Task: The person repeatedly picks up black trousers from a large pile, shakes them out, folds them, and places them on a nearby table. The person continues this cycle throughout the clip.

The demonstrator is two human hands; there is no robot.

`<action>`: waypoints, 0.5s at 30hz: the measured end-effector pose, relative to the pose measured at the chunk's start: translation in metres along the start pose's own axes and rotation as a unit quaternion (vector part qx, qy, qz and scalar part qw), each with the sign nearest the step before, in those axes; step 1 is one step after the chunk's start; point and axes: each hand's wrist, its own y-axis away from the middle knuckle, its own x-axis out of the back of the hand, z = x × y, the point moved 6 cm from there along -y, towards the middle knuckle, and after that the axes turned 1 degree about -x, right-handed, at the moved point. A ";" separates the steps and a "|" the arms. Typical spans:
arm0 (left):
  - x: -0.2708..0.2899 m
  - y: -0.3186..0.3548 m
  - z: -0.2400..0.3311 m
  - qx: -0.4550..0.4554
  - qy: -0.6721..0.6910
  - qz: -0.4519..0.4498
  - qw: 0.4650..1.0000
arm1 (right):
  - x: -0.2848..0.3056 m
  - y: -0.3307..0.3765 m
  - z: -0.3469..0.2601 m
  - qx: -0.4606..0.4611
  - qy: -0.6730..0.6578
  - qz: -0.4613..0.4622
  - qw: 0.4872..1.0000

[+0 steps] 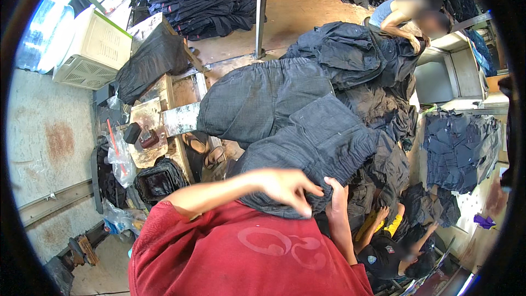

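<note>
A heap of crumpled black cloth (378, 107) spreads to the right; near, at the middle, lies a charcoal woven garment with a gathered edge (312, 145). Over it, the left hand (286, 189) parts thumb and forefinger; whether the right hand (336, 200) grips fabric, I can't tell. Smoothing layers before pinching should help.

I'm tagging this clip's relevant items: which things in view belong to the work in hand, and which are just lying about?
Work in hand:
dark garment with gathered edge, at the left hand and right hand
heaped dark garments beyond it, probably

Just lying about, it seems:
cream vented box
clear plastic bag
brown sandals
purple scrap
</note>
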 end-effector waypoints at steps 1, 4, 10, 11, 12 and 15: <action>0.039 0.009 -0.006 -0.025 -0.046 0.067 0.996 | 0.003 0.000 0.003 -0.004 -0.020 -0.001 1.000; 0.200 0.066 -0.028 -0.103 -0.164 0.474 0.859 | 0.037 0.007 0.005 -0.012 -0.015 0.036 0.999; 0.390 0.188 -0.158 0.282 -0.022 0.624 0.728 | 0.111 0.056 -0.021 -0.084 -0.084 0.105 0.987; 0.397 0.195 -0.161 0.290 -0.031 0.622 0.727 | 0.115 0.065 -0.031 -0.081 -0.100 0.098 0.987; 0.398 0.205 -0.155 0.316 -0.067 0.643 0.694 | 0.121 0.075 -0.038 -0.081 -0.110 0.124 0.983; 0.381 0.194 -0.109 0.131 0.223 0.586 0.768 | 0.131 0.095 -0.057 0.053 -0.062 0.145 0.986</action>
